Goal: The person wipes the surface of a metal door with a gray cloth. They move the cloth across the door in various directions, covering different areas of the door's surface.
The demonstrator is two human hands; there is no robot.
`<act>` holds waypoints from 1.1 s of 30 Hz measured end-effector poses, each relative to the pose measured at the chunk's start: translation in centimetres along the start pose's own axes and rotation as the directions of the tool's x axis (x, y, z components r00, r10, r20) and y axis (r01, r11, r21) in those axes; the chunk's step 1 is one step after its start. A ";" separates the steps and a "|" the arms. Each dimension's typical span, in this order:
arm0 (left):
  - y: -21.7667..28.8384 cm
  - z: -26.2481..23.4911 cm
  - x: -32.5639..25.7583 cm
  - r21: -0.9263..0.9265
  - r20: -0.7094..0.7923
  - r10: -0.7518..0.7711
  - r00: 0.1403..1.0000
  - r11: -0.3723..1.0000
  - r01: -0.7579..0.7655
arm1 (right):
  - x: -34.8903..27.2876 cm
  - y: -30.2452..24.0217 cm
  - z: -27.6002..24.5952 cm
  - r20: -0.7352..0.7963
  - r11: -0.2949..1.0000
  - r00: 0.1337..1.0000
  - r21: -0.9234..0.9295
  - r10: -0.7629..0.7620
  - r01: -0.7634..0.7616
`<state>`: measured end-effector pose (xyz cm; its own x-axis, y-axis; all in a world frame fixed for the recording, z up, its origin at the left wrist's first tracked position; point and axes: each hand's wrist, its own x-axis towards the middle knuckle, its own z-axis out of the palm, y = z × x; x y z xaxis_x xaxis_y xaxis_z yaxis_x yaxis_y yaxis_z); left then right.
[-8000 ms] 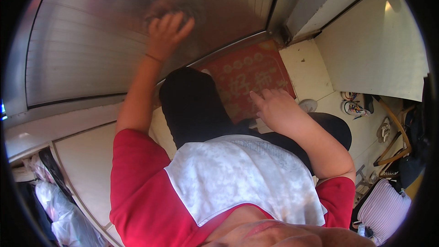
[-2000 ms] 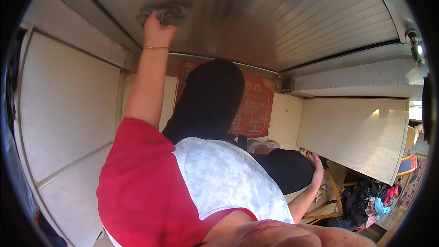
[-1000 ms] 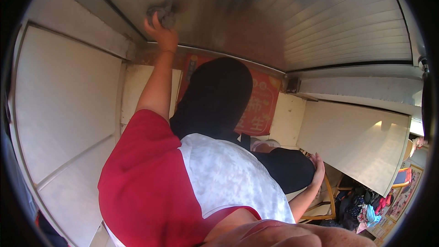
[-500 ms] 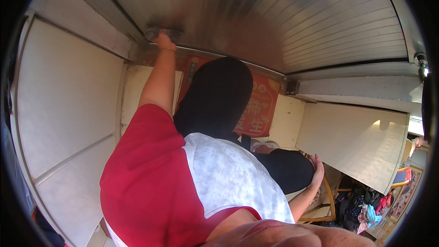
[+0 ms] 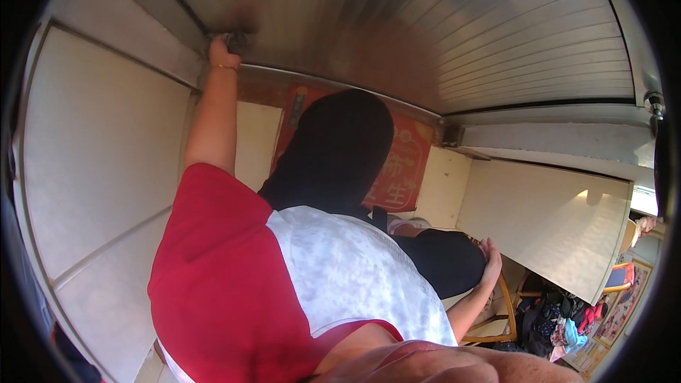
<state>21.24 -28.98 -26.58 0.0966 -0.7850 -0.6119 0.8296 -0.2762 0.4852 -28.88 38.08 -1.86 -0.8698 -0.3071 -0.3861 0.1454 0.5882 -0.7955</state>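
My left arm reaches out to the lower left corner of a ribbed metal door. There my left hand is closed on a grey cloth, pressed against the door's surface. Part of the cloth is hidden behind the fingers. My right hand lies on my bent right knee, which is in black cloth, and its fingers stretch along the knee with nothing seen in them. The other black-clad knee rises in front of the door.
A red mat with pale printing lies at the door's foot. Cream panels stand at left and right. At the lower right are a wooden chair and a heap of clothes. A metal handle sits at the far right.
My left hand has moved left along the door's bottom edge with the cloth, into the corner. My right hand stays on the knee.
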 end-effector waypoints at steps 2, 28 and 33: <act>2.6 2.9 -5.0 0.043 0.047 0.070 0.996 0.996 -0.072 | 0.8 -0.3 0.4 0.035 1.000 0.999 0.006 -0.021 0.021; -3.1 4.2 -5.6 -0.126 0.050 -0.114 0.992 0.985 0.120 | 1.1 0.6 0.4 0.061 0.989 0.996 0.135 -0.063 0.054; -0.8 5.8 -8.4 -0.007 0.085 -0.197 0.977 0.980 0.198 | -1.1 -2.9 3.3 0.043 0.961 0.962 -0.054 -0.270 0.272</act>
<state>16.59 -25.41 -18.21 -0.1152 -0.7594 -0.6403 0.8364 -0.4219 0.3499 -26.76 34.28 -0.67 -0.8556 -0.4864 -0.1768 -0.1222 0.5218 -0.8443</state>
